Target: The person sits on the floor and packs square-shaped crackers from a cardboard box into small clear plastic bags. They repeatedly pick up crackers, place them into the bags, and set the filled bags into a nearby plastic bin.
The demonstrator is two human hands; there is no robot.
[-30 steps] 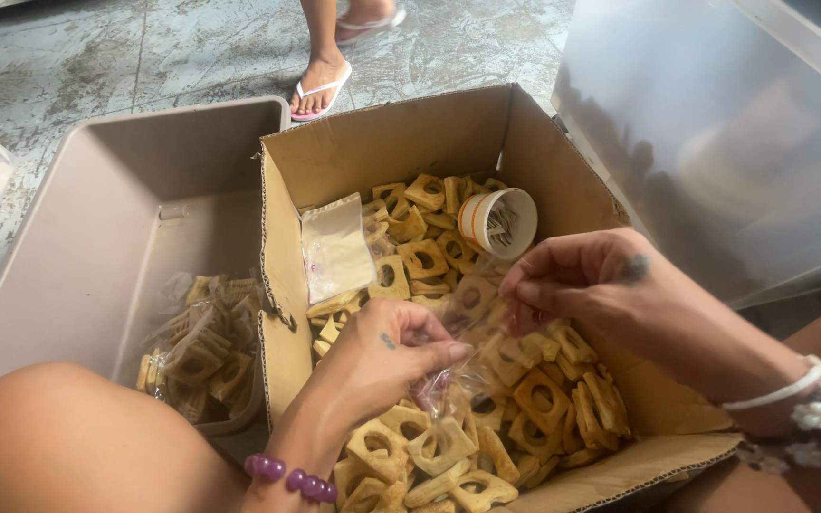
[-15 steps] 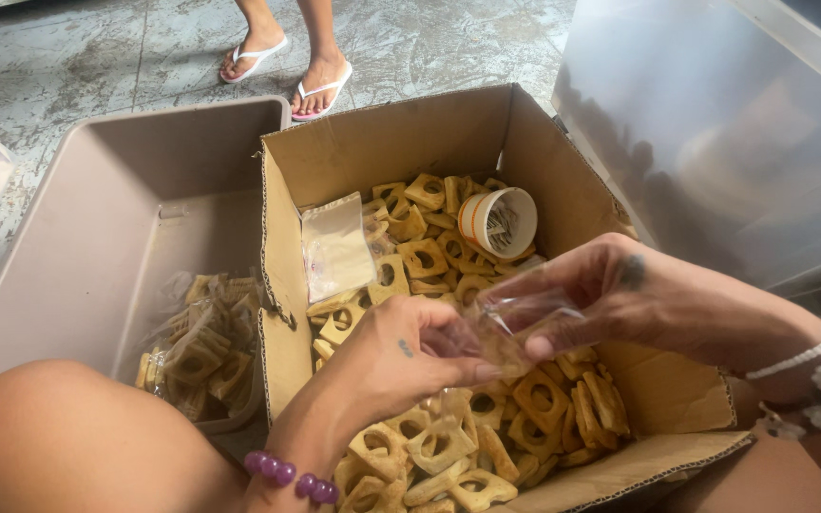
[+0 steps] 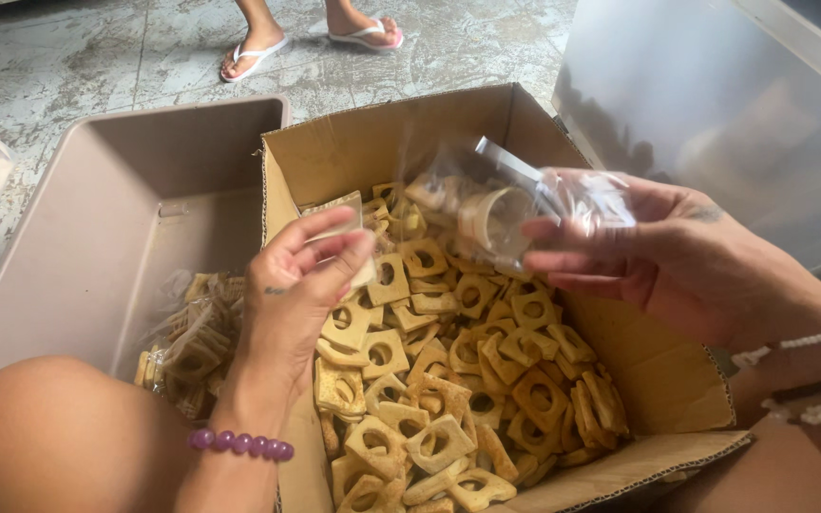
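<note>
A: Between our right thumb and forefingers we note the clear plastic bag point(image 3: 534, 195). The right hand point(image 3: 677, 261) pinches it at its edge, fingers point(image 3: 572, 231) narrowed onto the film, and the bag hangs out leftward from those fingertips, above the far part of the cardboard box point(image 3: 334, 147).

B: Agreed. Through the film we see a roll of tape point(image 3: 491, 220), lying in the box behind the bag. And our left hand point(image 3: 301, 290)?

A: It holds nothing. Fingers point(image 3: 320, 237) loosely curled, half open, the tips just beside a stack of flat clear bags point(image 3: 339, 204) leaning on the box's left wall. Whether they touch it, we cannot tell.

B: Below both sets of fingers: square biscuits with a hole point(image 3: 429, 380), loose, filling the box floor.

A: Left of our left fingers, outside the box, a brown plastic tub point(image 3: 116, 218); its near corner holds already bagged biscuits point(image 3: 187, 342).

B: Well beyond our fingertips, on the concrete floor point(image 3: 106, 52), another person's feet in sandals point(image 3: 311, 38).

A: Purple bead bracelet point(image 3: 239, 444) on our left wrist.
</note>
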